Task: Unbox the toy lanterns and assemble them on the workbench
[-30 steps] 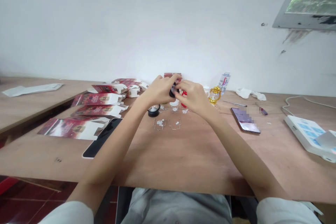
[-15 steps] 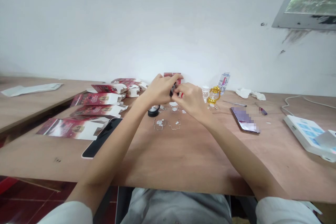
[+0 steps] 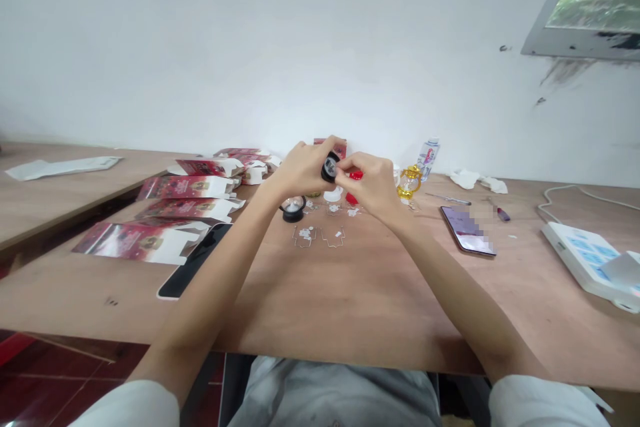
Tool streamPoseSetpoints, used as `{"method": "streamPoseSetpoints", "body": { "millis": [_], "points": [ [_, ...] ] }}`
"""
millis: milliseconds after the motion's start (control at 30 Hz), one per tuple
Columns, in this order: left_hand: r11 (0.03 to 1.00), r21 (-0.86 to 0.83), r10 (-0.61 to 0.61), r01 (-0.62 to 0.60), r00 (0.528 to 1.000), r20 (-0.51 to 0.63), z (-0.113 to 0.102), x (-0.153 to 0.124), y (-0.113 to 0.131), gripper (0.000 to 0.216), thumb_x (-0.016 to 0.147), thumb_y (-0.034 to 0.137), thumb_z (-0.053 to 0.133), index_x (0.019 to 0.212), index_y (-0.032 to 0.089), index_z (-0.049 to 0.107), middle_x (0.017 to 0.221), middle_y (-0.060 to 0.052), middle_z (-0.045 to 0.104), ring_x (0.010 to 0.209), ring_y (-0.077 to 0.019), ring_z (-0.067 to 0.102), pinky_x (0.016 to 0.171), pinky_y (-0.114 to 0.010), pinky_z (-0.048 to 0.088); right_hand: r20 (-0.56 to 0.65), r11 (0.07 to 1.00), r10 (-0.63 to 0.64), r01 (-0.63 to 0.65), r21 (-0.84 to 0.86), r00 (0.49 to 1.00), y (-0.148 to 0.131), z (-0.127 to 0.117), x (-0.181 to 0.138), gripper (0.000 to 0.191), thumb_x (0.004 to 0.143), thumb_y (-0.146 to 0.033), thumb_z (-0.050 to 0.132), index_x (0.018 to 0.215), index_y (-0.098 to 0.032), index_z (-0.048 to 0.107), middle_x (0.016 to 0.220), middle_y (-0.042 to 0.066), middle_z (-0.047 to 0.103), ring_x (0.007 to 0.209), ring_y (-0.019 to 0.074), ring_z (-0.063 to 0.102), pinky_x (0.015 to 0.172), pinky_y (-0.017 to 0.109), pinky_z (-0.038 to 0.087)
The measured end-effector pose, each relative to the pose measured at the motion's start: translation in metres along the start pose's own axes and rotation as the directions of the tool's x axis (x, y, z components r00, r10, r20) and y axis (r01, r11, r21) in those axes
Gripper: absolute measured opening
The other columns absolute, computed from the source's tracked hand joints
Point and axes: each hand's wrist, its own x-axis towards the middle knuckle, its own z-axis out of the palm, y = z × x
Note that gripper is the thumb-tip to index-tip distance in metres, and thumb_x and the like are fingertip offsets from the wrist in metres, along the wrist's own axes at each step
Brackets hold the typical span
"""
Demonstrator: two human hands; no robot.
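My left hand (image 3: 306, 168) is closed around a small black lantern (image 3: 329, 167), held above the table with its round end, grey inside, turned towards me. The fingertips of my right hand (image 3: 371, 179) are pinched together against that end; whatever is between them is too small to make out. Below my left hand a second black lantern (image 3: 293, 211) with a clear globe stands on the table. A red lantern (image 3: 353, 196) is partly hidden behind my right hand, with a gold lantern (image 3: 409, 183) to its right. Thin wire frames (image 3: 332, 243) and small white pieces (image 3: 305, 233) lie in front.
Flat red printed boxes (image 3: 145, 240) lie in rows at the left, beside a black phone-like slab (image 3: 197, 260). On the right are a phone (image 3: 467, 230), tweezers (image 3: 449, 199), crumpled tissue (image 3: 465, 178) and a white corded device (image 3: 585, 260). A wall stands behind the table.
The black lantern has turned so its round end faces me. My right hand has shifted slightly right and the red lantern shows more behind it.
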Motion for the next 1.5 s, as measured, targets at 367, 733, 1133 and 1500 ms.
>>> {"method": "streamPoseSetpoints", "body": {
  "millis": [367, 733, 1133, 1500],
  "points": [
    [0.977, -0.001, -0.212, 0.213, 0.973, -0.093, -0.014, -0.009, -0.033, 0.052, 0.067, 0.032, 0.061, 0.115, 0.023, 0.046, 0.086, -0.003, 0.065, 0.079, -0.0226, 0.06, 0.068, -0.03, 0.041, 0.361, 0.998, 0.054, -0.042, -0.04, 0.931, 0.019, 0.018, -0.005, 0.012, 0.068, -0.009, 0.056, 0.061, -0.015, 0.064, 0.063, 0.003, 0.067, 0.061, 0.0137, 0.061, 0.059, 0.025, 0.045],
    [0.993, -0.1, -0.066, 0.056, 0.993, -0.097, -0.008, -0.006, -0.03, 0.04, 0.067, 0.03, 0.062, 0.105, 0.022, 0.055, 0.093, -0.002, 0.068, 0.083, -0.0194, 0.063, 0.069, -0.025, 0.042, 0.758, 0.997, -0.017, 0.07, -0.038, 0.652, 0.039, 0.056, -0.033, 0.024, 0.061, -0.005, 0.068, 0.047, -0.021, 0.056, 0.049, -0.002, 0.059, 0.046, 0.0115, 0.052, 0.047, 0.025, 0.04],
    [0.995, -0.093, 0.02, -0.027, 0.997, -0.076, 0.001, -0.001, -0.02, 0.038, 0.068, 0.03, 0.06, 0.103, 0.021, 0.053, 0.094, -0.003, 0.068, 0.081, -0.0188, 0.064, 0.07, -0.026, 0.041, 0.078, 0.981, 0.07, -0.082, 0.174, 0.995, 0.021, 0.0, 0.002, 0.02, 0.087, -0.036, 0.052, 0.077, -0.019, 0.05, 0.071, 0.001, 0.062, 0.061, 0.0111, 0.054, 0.06, 0.025, 0.041],
    [0.991, -0.105, 0.081, -0.085, 0.996, -0.047, 0.001, 0.0, -0.006, 0.037, 0.068, 0.025, 0.057, 0.103, 0.021, 0.05, 0.093, -0.002, 0.067, 0.076, -0.0176, 0.063, 0.067, -0.026, 0.04, -0.017, 0.998, -0.001, 0.002, 0.069, 1.0, 0.012, 0.0, 0.002, 0.004, 0.083, -0.02, 0.055, 0.08, -0.019, 0.056, 0.085, 0.003, 0.062, 0.076, 0.0142, 0.058, 0.069, 0.029, 0.048]
  ]
}}
